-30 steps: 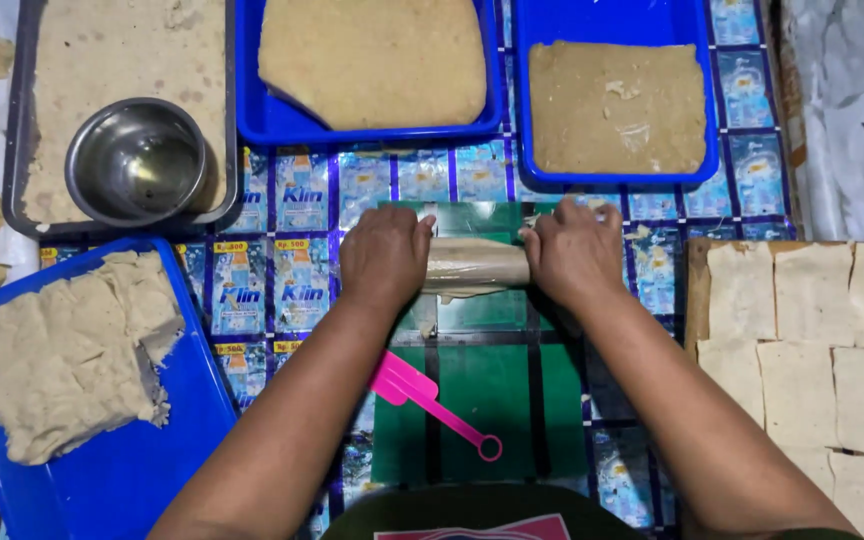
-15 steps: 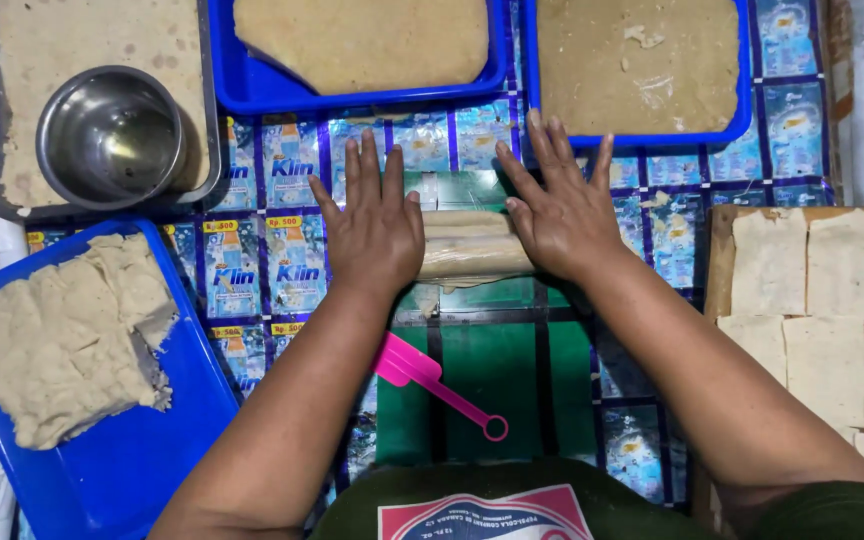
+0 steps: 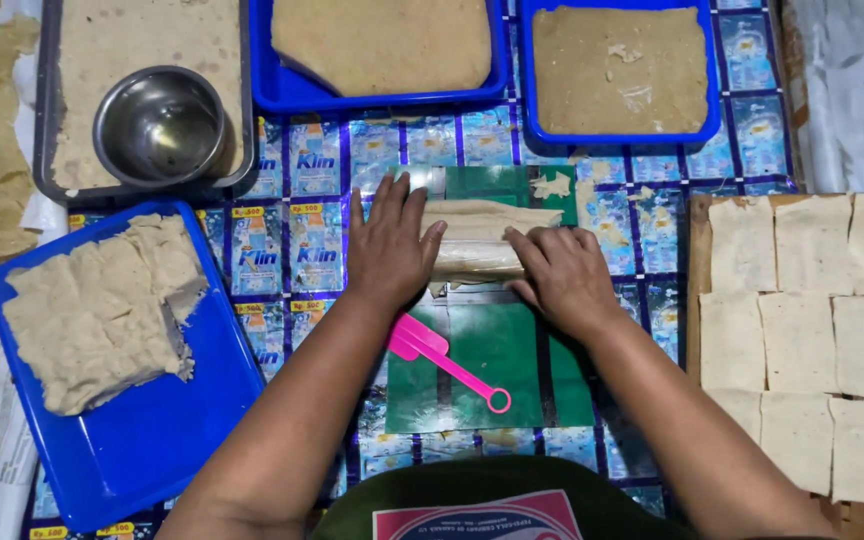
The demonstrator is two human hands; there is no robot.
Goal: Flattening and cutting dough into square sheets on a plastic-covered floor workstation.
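Your left hand (image 3: 388, 252) and right hand (image 3: 560, 274) are pressing down on the pale dough roll (image 3: 480, 240), fingers lying flat and close together. A pink scraper (image 3: 444, 361) is lying at six o'clock of the roll on the green mat (image 3: 497, 350).

A steel bowl (image 3: 160, 125) sits in my grey tray (image 3: 44, 120); blue trays (image 3: 132, 440) hold dough; pale squares (image 3: 802, 340) lie at right.

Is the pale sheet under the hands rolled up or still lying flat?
Rolled up. The pale sheet forms a layered log across the green mat, with the left hand and right hand pressing on its ends.
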